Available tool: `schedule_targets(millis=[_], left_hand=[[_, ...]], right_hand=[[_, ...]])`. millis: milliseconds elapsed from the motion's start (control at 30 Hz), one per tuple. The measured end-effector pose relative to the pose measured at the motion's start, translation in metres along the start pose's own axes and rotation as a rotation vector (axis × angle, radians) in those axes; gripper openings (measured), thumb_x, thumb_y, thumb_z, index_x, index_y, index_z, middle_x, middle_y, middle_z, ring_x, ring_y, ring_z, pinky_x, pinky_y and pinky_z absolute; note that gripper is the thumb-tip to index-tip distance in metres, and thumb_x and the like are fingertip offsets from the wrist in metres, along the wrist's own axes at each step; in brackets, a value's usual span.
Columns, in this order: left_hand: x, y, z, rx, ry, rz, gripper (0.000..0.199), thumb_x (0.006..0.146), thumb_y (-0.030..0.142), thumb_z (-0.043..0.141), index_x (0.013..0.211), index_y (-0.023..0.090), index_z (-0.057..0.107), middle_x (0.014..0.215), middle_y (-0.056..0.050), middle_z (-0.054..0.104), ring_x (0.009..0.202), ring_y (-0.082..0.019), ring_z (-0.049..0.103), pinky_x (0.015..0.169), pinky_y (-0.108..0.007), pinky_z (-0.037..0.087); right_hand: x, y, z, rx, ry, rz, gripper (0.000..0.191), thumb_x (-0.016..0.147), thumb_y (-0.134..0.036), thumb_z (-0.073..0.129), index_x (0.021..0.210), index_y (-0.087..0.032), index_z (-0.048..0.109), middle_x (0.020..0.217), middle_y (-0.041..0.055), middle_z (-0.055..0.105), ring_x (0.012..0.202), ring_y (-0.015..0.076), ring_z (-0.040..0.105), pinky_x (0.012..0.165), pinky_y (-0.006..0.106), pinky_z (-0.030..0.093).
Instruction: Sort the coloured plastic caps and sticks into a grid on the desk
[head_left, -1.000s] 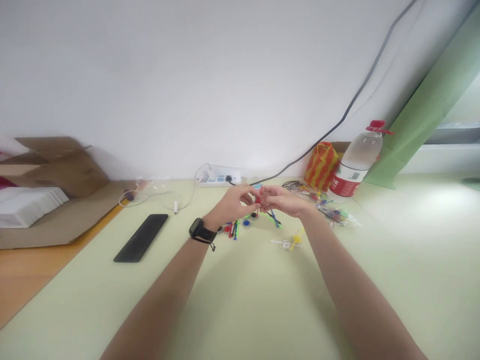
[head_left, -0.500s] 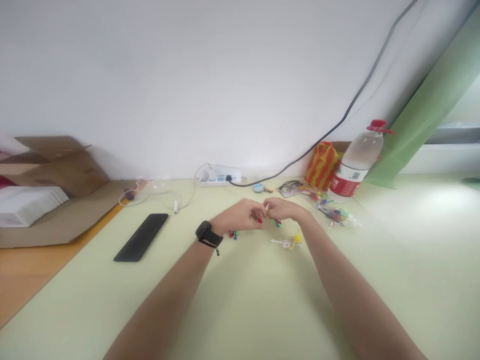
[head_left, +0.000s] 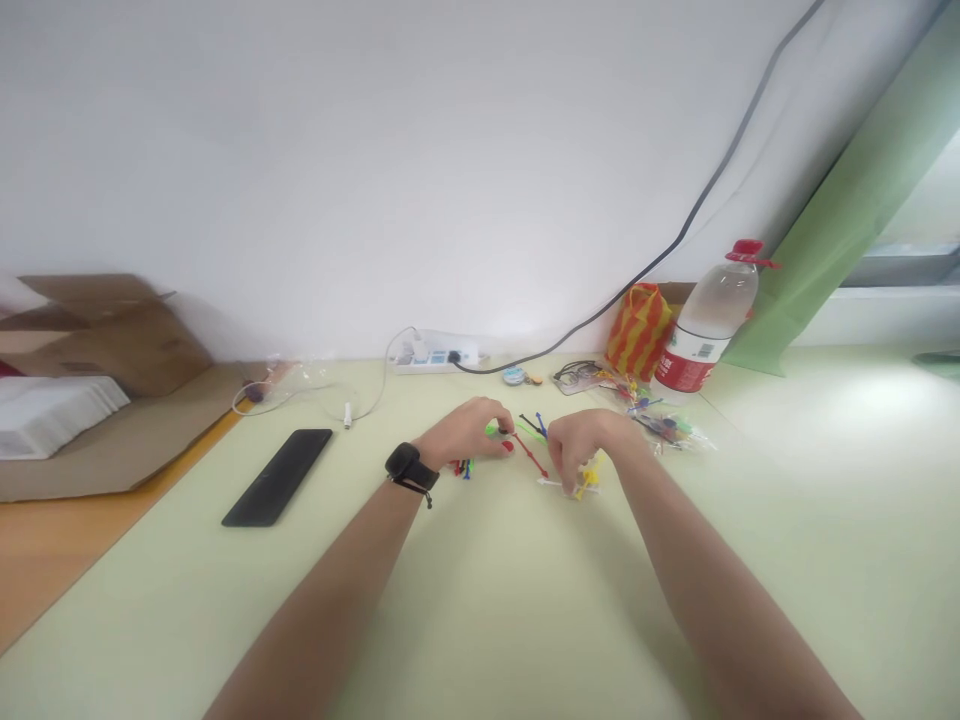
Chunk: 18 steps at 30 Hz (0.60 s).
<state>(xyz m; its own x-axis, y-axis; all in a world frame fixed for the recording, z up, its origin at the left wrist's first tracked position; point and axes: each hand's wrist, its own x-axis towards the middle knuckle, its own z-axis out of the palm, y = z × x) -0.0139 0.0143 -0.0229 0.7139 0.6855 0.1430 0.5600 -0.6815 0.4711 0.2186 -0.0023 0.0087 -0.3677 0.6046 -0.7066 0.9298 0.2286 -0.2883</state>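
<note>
My left hand (head_left: 466, 432) is curled, with its fingertips closed at the upper end of a red arrow-tipped plastic stick (head_left: 531, 456). Bits of green and a round red spot show at the same fingers. Under that wrist lie small red, blue and green plastic pieces (head_left: 466, 468). My right hand (head_left: 581, 440) points down, fingers pressed together on a white arrow-shaped plastic piece (head_left: 551, 483); the grip itself is partly hidden. Touching or close beside those fingers is a yellow plastic piece (head_left: 591, 477). Between the hands lie black and blue arrow-tipped sticks (head_left: 536, 424).
A black phone-like slab (head_left: 277, 478) lies to the left. By the wall are a power strip (head_left: 435, 356) and a white cable. Toward the right stand a large water bottle (head_left: 705, 325), a striped bag (head_left: 640, 332) and bagged plastic pieces (head_left: 671, 428). A cardboard box (head_left: 135, 335) sits far left.
My hands, together before, have moved apart. The right hand came down and nearer to the white and yellow pieces; the left shifted slightly left. The red stick now shows between them.
</note>
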Motion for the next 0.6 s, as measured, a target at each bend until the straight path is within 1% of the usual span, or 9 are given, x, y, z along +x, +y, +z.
schedule_targets(millis=[100, 167, 233, 333, 433, 500, 600], left_hand=[[-0.003, -0.004, -0.005, 0.022, -0.003, -0.031, 0.033, 0.077, 0.046, 0.077, 0.102, 0.025, 0.073, 0.111, -0.004, 0.071, 0.109, -0.027, 0.061, 0.093, -0.035, 0.046], [-0.005, -0.007, -0.008, 0.037, -0.018, -0.052, 0.042, 0.075, 0.05, 0.079, 0.109, 0.026, 0.072, 0.116, -0.004, 0.069, 0.112, -0.027, 0.06, 0.094, -0.035, 0.046], [-0.006, -0.011, -0.01, 0.051, -0.045, -0.065, 0.048, 0.072, 0.049, 0.081, 0.115, 0.028, 0.07, 0.119, -0.004, 0.068, 0.115, -0.028, 0.059, 0.095, -0.035, 0.046], [-0.007, -0.02, -0.01, 0.065, -0.09, -0.086, 0.049, 0.071, 0.043, 0.082, 0.116, 0.029, 0.07, 0.118, -0.003, 0.069, 0.116, -0.028, 0.058, 0.094, -0.034, 0.046], [-0.008, -0.025, -0.011, 0.066, -0.105, -0.107, 0.046, 0.074, 0.042, 0.081, 0.116, 0.029, 0.071, 0.118, -0.002, 0.07, 0.115, -0.027, 0.059, 0.093, -0.033, 0.046], [-0.008, -0.023, -0.011, 0.065, -0.1, -0.116, 0.047, 0.074, 0.045, 0.08, 0.117, 0.028, 0.071, 0.119, -0.003, 0.07, 0.114, -0.027, 0.06, 0.092, -0.033, 0.047], [-0.007, -0.014, -0.007, 0.06, -0.062, -0.111, 0.052, 0.076, 0.053, 0.078, 0.12, 0.027, 0.069, 0.121, -0.006, 0.068, 0.116, -0.028, 0.059, 0.095, -0.034, 0.046]], right_hand=[[0.0, 0.001, 0.0, -0.009, -0.018, -0.008, 0.032, 0.049, -0.039, 0.088, 0.07, -0.018, 0.076, 0.08, 0.0027, 0.072, 0.078, 0.0202, 0.062, 0.058, 0.026, 0.039], [-0.002, 0.003, -0.001, 0.007, 0.014, -0.04, 0.03, 0.052, -0.038, 0.086, 0.072, -0.019, 0.075, 0.078, 0.0018, 0.071, 0.078, 0.0198, 0.062, 0.058, 0.026, 0.039], [-0.005, 0.005, -0.003, 0.053, 0.068, -0.1, 0.027, 0.056, -0.036, 0.084, 0.073, -0.02, 0.071, 0.075, 0.0005, 0.069, 0.075, 0.0191, 0.063, 0.057, 0.025, 0.04], [-0.012, 0.007, -0.005, 0.167, 0.126, -0.206, 0.026, 0.062, -0.035, 0.081, 0.073, -0.02, 0.063, 0.071, -0.0012, 0.067, 0.072, 0.018, 0.065, 0.058, 0.025, 0.042], [-0.019, 0.009, -0.006, 0.283, 0.151, -0.291, 0.032, 0.064, -0.036, 0.082, 0.074, -0.021, 0.055, 0.073, -0.0021, 0.066, 0.07, 0.0172, 0.066, 0.058, 0.025, 0.044], [-0.022, 0.009, -0.006, 0.361, 0.199, -0.316, 0.035, 0.064, -0.034, 0.083, 0.079, -0.022, 0.053, 0.076, -0.0025, 0.066, 0.069, 0.0165, 0.066, 0.059, 0.025, 0.046], [-0.023, 0.007, -0.006, 0.42, 0.327, -0.294, 0.039, 0.066, -0.031, 0.083, 0.091, -0.023, 0.054, 0.081, -0.0017, 0.068, 0.066, 0.0152, 0.065, 0.059, 0.025, 0.047]])
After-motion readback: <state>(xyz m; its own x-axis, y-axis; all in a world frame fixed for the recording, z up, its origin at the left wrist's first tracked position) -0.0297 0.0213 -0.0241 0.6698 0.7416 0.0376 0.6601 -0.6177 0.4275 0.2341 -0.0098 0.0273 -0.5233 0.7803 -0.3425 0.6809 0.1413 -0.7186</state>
